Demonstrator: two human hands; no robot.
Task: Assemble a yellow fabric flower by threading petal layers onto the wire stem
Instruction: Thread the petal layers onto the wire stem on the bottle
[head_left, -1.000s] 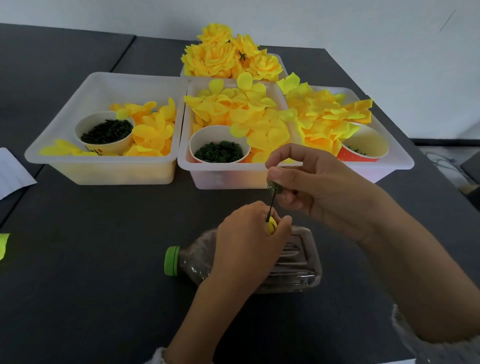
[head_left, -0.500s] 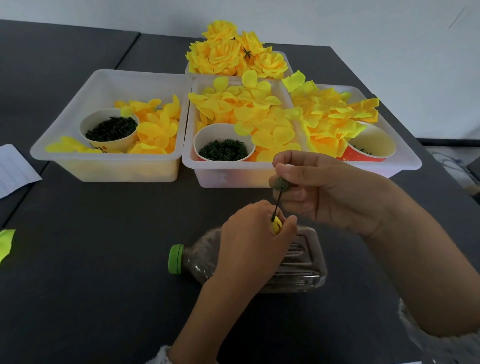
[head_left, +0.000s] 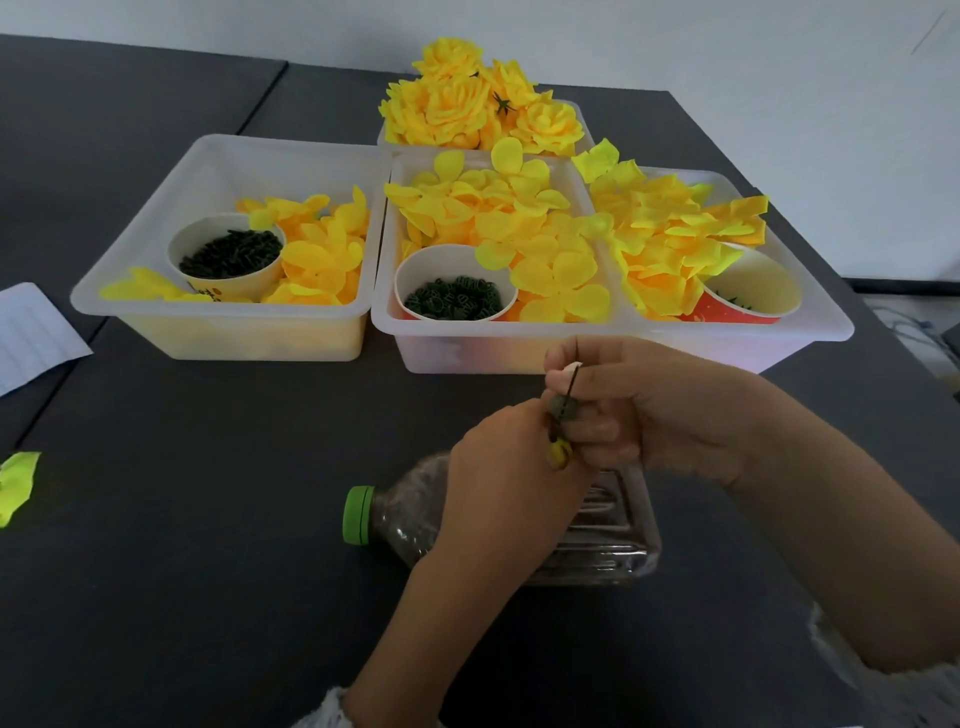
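Note:
My left hand (head_left: 506, 478) is closed around the yellow bud (head_left: 560, 453) at the bottom of a thin dark wire stem (head_left: 570, 387). The stem rises up and slightly right. My right hand (head_left: 639, 408) pinches a small green plastic piece (head_left: 562, 408) that sits on the stem, a little above the bud. Loose yellow petal layers fill the middle bin (head_left: 488, 345), the left bin (head_left: 223, 332) and the right bin (head_left: 810, 332). Both hands hover over the table just in front of the middle bin.
Paper cups of dark green parts stand in the bins: left cup (head_left: 226, 257), middle cup (head_left: 454, 286), right cup (head_left: 748, 296). Finished yellow flowers (head_left: 467, 101) pile at the back. A green-capped plastic bottle (head_left: 597, 525) lies under my hands. A paper sheet (head_left: 31, 332) and stray petal (head_left: 15, 486) lie left.
My right hand has slid the green piece down the stem, from the top end to close above the bud. The stem's tip now shows above my fingers. The left hand stayed put.

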